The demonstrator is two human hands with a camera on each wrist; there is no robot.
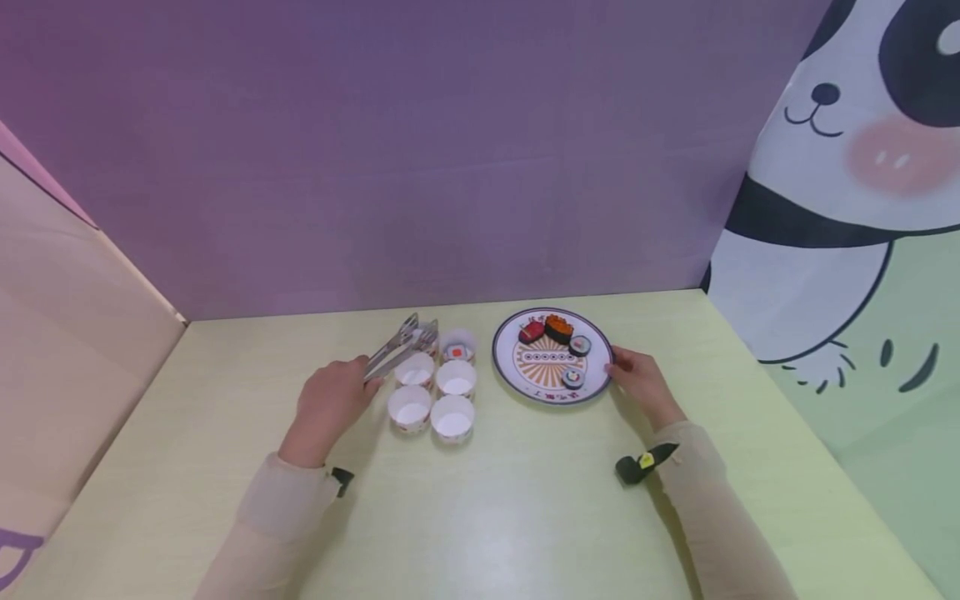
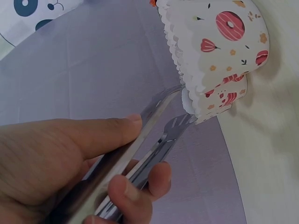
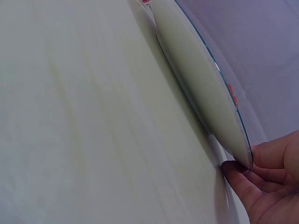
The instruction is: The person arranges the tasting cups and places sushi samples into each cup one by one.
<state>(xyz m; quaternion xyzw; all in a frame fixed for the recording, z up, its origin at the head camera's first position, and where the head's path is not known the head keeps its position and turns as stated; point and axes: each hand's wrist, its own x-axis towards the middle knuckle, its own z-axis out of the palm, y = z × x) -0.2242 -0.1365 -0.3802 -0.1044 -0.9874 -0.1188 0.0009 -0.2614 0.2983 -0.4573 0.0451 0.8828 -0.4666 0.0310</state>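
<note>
My left hand (image 1: pixel 335 408) grips metal tongs (image 2: pixel 161 140) with fork-like ends, thumb on one arm and fingers on the other. The tong ends stand apart at the rim of a back paper cup; what lies inside that cup is hidden. Beside it, another paper cup (image 1: pixel 468 343) has a small sushi piece (image 1: pixel 457 352) with a red-orange centre. With thumb and fingers, my right hand (image 1: pixel 645 385) pinches the right rim of a round plate (image 1: pixel 510 358). On the plate lie a red sushi piece (image 1: pixel 531 332), an orange-topped one (image 1: pixel 558 328) and two sushi rolls (image 1: pixel 573 378).
More white paper cups (image 1: pixel 410 406) stand in two columns left of the plate, nearer the table's front. A purple wall panel (image 1: pixel 450 167) rises behind the pale table (image 1: pixel 495 517), and a panda-printed panel (image 1: pixel 817 292) borders it on the right.
</note>
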